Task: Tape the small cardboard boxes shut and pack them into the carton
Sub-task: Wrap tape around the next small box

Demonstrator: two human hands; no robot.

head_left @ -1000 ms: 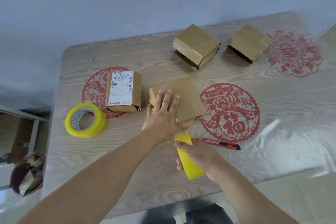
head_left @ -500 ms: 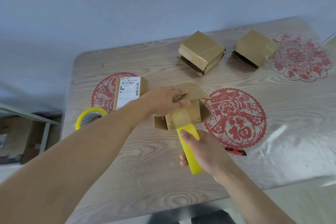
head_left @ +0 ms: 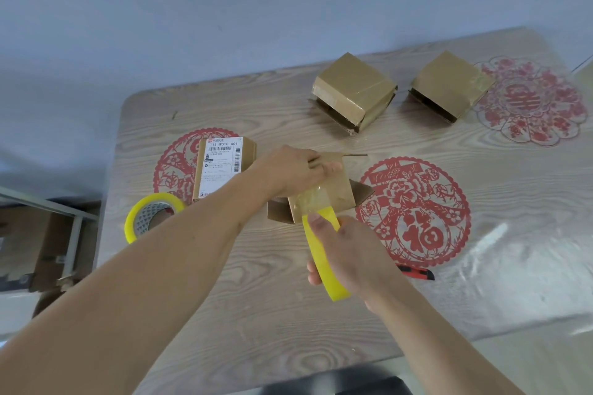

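A person's left hand (head_left: 290, 170) gripped the far top edge of a small brown cardboard box (head_left: 324, 191) at the middle of the pale wood-grain desk (head_left: 224, 314), tilting it off its base, while the right hand (head_left: 345, 253) was closed around a yellow roll of clear packing tape (head_left: 322, 258) at the box's near face, a glossy strip (head_left: 313, 202) running from roll to cardboard. Side flaps stood open to left and right, so the seal looked unfinished. To do the step well, the strip would likely need to stay taut and centred on the seam, the flaps folded in first, and the left hand pressing the lid flat before the tape was smoothed down. A second yellow tape roll (head_left: 150, 215) and a label-bearing brown box (head_left: 221, 168) lay to the left, two more brown boxes (head_left: 353, 90) (head_left: 449, 85) at the far side, and a red utility knife (head_left: 417, 273) near right. No carton could be made out.
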